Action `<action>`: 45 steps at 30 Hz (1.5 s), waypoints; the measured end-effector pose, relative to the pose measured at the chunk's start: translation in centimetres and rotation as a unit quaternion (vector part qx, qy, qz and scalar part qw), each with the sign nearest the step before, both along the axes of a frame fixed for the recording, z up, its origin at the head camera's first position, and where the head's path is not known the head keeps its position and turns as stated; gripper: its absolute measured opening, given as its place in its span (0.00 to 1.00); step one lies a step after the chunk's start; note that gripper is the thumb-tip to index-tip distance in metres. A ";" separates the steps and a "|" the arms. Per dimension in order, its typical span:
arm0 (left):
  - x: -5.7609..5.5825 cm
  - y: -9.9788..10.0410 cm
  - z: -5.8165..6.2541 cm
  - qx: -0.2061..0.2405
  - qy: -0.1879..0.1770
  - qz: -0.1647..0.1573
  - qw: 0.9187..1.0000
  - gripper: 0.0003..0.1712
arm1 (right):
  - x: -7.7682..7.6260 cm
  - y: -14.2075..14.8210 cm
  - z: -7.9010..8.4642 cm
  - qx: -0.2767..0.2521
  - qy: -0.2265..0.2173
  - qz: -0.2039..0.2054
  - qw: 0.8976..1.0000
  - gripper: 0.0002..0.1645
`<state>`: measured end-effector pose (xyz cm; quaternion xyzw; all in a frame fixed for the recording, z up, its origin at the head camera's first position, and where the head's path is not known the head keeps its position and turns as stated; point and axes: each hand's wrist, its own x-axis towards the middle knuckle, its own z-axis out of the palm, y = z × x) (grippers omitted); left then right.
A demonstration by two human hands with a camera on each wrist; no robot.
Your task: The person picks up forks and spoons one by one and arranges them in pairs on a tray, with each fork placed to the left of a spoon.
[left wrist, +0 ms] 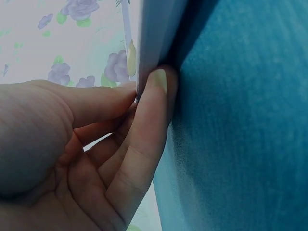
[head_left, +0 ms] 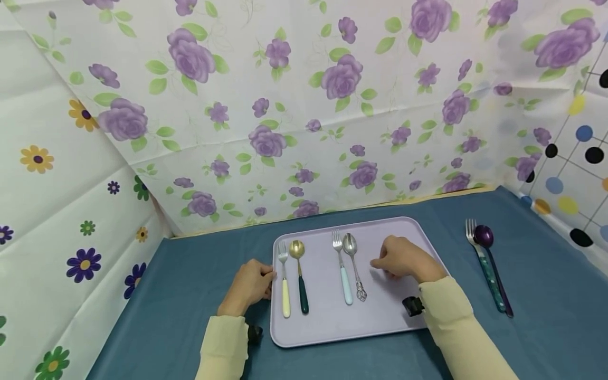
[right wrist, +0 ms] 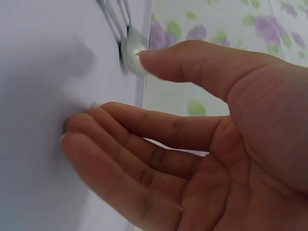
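A pale lilac tray [head_left: 328, 328] lies on the blue cloth. My left hand [head_left: 249, 282] pinches its left rim; in the left wrist view the thumb is on one side of the edge and fingers [left wrist: 144, 125] on the other. On the tray are a cream-handled fork [head_left: 285, 295], a gold spoon [head_left: 302, 290] with a dark green handle, a light-blue-handled fork [head_left: 345, 285] and a silver spoon [head_left: 350, 245]. Right of that spoon, my right hand [head_left: 404, 257] is over the tray, holding nothing, its fingers [right wrist: 144, 118] loosely bent and the thumb apart from them.
Right of the tray, a fork [head_left: 489, 277] with a patterned teal handle lies beside a purple spoon [head_left: 484, 237] on the blue cloth [head_left: 209, 264]. A flowered sheet [head_left: 304, 132] hangs behind; other patterned sheets stand at left and right.
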<state>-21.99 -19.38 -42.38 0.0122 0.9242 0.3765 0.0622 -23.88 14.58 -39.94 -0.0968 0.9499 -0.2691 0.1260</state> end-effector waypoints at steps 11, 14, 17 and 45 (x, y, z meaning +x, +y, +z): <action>0.1 -0.2 -0.1 -0.005 0.002 0.005 1.000 0.12 | -0.1 2.2 0.2 -0.013 -0.011 0.006 1.000 0.14; 0.2 -0.2 -0.1 -0.002 0.001 0.004 1.000 0.12 | -0.1 2.6 0.2 -0.015 -0.008 0.010 1.000 0.14; 0.2 -0.1 0.0 0.001 0.001 0.003 1.000 0.12 | -0.1 3.2 0.1 -0.021 -0.009 0.011 1.000 0.14; 0.0 0.0 -0.1 -0.005 0.012 -0.001 1.000 0.12 | 0.5 11.1 0.3 -0.060 -0.021 -0.028 0.998 0.18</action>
